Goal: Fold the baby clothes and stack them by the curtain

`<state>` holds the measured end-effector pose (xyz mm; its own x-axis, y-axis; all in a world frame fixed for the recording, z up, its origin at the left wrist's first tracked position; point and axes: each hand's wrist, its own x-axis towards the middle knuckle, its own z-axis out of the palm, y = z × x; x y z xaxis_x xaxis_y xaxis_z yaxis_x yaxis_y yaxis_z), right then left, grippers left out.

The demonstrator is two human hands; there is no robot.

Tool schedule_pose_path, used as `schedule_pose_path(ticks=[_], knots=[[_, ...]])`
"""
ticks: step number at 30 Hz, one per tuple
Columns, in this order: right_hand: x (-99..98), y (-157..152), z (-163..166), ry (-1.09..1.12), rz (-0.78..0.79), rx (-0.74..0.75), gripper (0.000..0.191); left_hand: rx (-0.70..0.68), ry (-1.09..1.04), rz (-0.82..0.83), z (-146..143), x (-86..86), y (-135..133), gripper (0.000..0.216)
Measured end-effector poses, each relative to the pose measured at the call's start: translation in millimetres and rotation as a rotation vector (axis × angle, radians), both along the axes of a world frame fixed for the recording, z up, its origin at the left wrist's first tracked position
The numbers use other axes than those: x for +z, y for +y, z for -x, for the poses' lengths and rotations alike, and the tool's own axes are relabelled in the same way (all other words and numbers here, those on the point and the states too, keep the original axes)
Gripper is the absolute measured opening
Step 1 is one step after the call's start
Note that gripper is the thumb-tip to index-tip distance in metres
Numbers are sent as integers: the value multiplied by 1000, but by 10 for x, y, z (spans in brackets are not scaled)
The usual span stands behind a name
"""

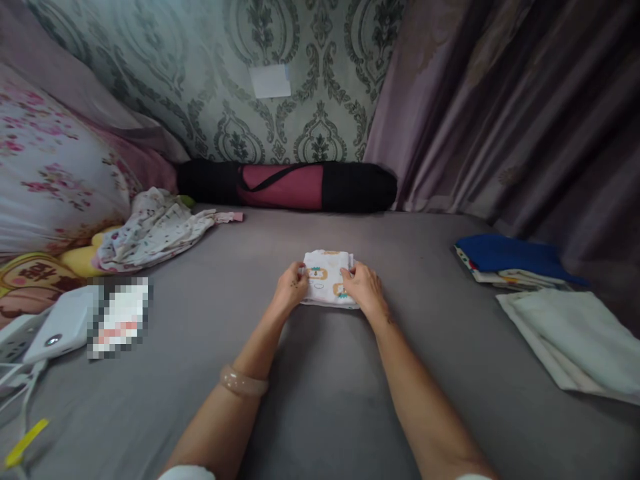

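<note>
A folded white cloth (325, 280) with an orange and green print lies in the middle of the grey bed sheet (320, 413). My left hand (291, 287) grips its left edge, with the fingers partly hidden against the side. On the opposite edge, my right hand (365, 287) has its thumb on top of the cloth and the other fingers around the side. The cloth is a small, roughly square bundle of several layers. A pale bangle (243, 382) sits on my left forearm.
To the right are a blue folded cloth (515, 257) and a pale folded cloth (580, 340). A black and red long bag (285, 187) lies along the wall. At left are a crumpled printed garment (155, 230), a floral pillow (55, 167) and a white power bank (65, 323) with cables.
</note>
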<state>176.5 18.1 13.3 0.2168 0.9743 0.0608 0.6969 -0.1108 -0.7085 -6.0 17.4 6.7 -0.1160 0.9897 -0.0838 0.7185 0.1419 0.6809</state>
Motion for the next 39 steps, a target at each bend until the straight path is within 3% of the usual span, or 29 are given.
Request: schedule_pose_path(ticks=[5, 14, 18, 20, 23, 28, 32, 36, 39], knots=[[31, -4, 62, -159, -12, 83, 14, -53, 25, -73, -6, -101, 14, 40], [200, -106, 111, -416, 114, -35, 24, -213, 190, -223, -84, -80, -153, 40], [261, -115, 196, -503, -132, 91, 34, -250, 255, -202, -76, -52, -160, 40], [269, -89, 296, -488, -222, 235, 39, -230, 176, -178, -32, -52, -107, 39], [184, -29, 448, -486, -182, 367, 50, -134, -34, -157, 76, -71, 5, 37], [-93, 30, 500, -577, -122, 381, 63, 87, -217, -157, 220, -117, 98, 36], [-232, 21, 478, -620, -172, 344, 63, 125, -240, -149, 233, -132, 95, 35], [-269, 17, 490, -632, -194, 336, 63, 134, -233, -140, 236, -143, 103, 35], [-194, 39, 485, -620, -145, 349, 64, 147, -279, -130, 252, -177, 119, 36]])
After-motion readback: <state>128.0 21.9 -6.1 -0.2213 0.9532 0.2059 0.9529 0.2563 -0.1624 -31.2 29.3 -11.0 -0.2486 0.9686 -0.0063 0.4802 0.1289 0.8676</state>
